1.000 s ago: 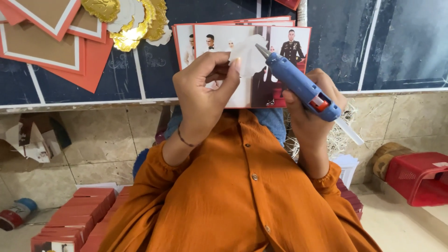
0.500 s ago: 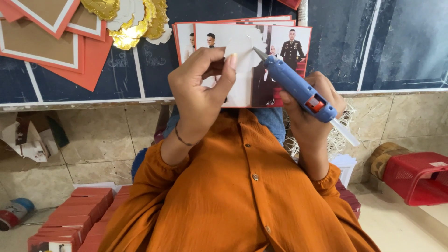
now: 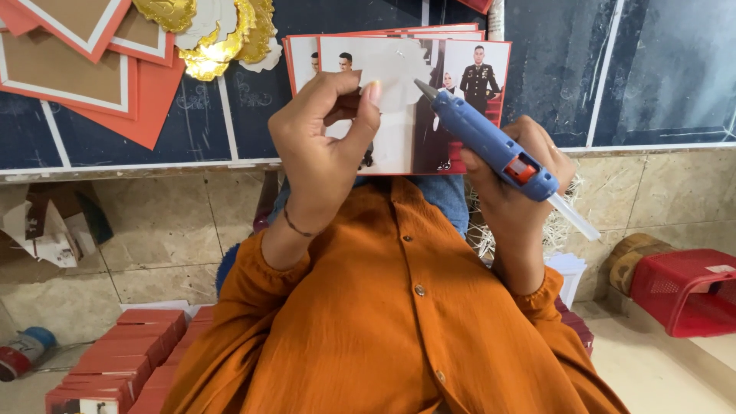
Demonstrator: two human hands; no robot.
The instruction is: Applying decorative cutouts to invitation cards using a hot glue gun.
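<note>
Right hand (image 3: 512, 201) grips blue glue gun (image 3: 491, 146), nozzle aimed upper-left at white paper cutout (image 3: 395, 73) pinched by left hand (image 3: 322, 153) at frame ctr-top.

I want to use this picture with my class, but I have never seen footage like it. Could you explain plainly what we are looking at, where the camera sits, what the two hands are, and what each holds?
The camera is worn on a person's head and looks down at their own arms in orange sleeves, so the scene appears from above. The left hand pinches a white paper cut-out against a stack of red-edged photo cards. The right hand grips a blue glue gun, its nozzle close to the cut-out and a clear glue stick poking out behind. Around them lie orange-and-brown card frames, gold paper shapes, a red basket and small red boxes.
</note>
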